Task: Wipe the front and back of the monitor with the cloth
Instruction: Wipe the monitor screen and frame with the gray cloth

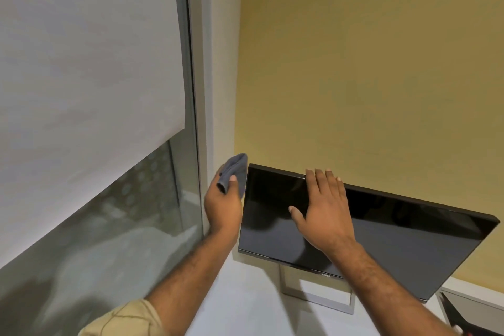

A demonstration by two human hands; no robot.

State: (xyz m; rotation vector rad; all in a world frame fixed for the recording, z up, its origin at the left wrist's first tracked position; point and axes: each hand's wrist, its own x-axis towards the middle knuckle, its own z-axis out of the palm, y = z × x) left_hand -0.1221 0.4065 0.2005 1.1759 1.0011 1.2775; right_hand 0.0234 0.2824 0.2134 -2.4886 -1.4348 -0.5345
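Observation:
A black monitor (395,237) with a dark screen stands on a silver square stand (317,294) against a yellow wall. My left hand (222,206) grips a bunched grey cloth (236,170) just beside the monitor's upper left corner, at its left edge. My right hand (323,206) lies flat on the screen with straight fingers reaching over the top edge and the thumb spread to the left. The monitor's back is hidden.
The monitor rests on a white desk (245,303). A window with a white roller blind (87,63) and a pale frame (201,117) fills the left. A dark object (455,314) sits at the lower right by a white ledge.

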